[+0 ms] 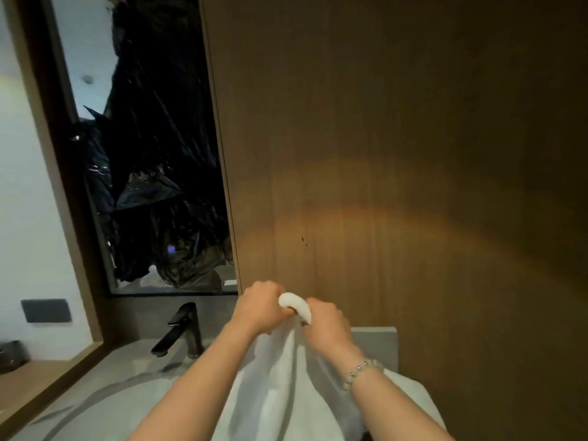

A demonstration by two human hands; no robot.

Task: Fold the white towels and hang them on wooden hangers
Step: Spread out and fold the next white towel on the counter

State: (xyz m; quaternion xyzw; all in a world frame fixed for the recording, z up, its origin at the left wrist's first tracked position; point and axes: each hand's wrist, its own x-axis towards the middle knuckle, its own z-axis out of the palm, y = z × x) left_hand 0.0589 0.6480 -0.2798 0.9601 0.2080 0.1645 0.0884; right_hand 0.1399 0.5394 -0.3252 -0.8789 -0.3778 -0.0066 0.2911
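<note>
the left hand (pixel 258 308) and the right hand (pixel 328 323) sit close together at 6 o'clock in the view, knuckles up, both curled tight round the bunched top of a white towel (pixel 286 380). a short rolled hump of the cloth bridges the gap between them: it comes out of the left fist at its 3 o'clock side and goes into the right fist at its 10 o'clock side. the fingers of both hands are folded under and mostly hidden by the cloth, so how many layers each one grips cannot be told.

from the two fists the towel hangs straight down toward 6 o'clock, spreading wider as it drops between the forearms, with long soft creases. its lower part runs out of the view. a bead bracelet (pixel 362 372) circles the right wrist, lying just beside the cloth.

behind the hands, from 12 to 3 o'clock, stands a brown wood panel (pixel 413 148) with a warm band of light across it. at 9 o'clock of the left hand a black tap (pixel 183 329) stands on a grey counter (pixel 105 374). above the tap, toward 11 o'clock, a framed glass pane shows crumpled black plastic (pixel 152 186). at the far 9 o'clock edge a grey switch plate (pixel 46 310) sits on a pale wall.
</note>
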